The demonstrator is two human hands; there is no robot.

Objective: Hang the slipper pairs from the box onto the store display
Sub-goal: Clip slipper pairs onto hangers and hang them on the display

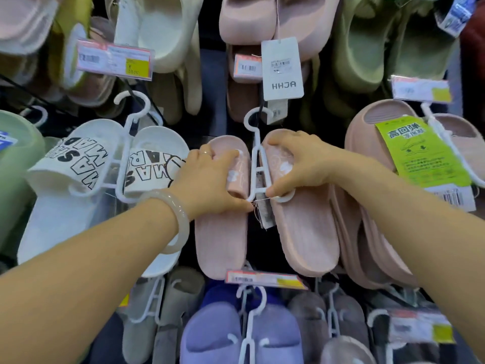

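Both hands are gripping a pink slipper pair [262, 206] joined by a white plastic hanger [255, 164], and that hanger is serving here as the landmark. The left hand [210, 179] is closing over the strap of the slipper just left of the hanger, fingers curling across the top and thumb pressing underneath near the hanger's lower bar. A pale bangle [175, 219] is circling that wrist. The right hand [296, 164] is wrapping the strap of the slipper just right of the hanger, its thumb resting against the hanger's bottom loop.

The hanger's hook is sitting at the dark display rod [259, 114] directly above; the rod is partly hidden by a white hang tag [283, 69], so whether the hook is already seated is hard to tell.

To the left of the hanger, a white lettered slipper pair [110, 166] is hanging on its own hanger. To the right, a thicker pink slipper pair [380, 179] is carrying a green label [420, 151]. Below the hanger, a price strip [265, 279] is sitting just under the pink soles, and a purple slipper pair [244, 334] is hanging beneath it.
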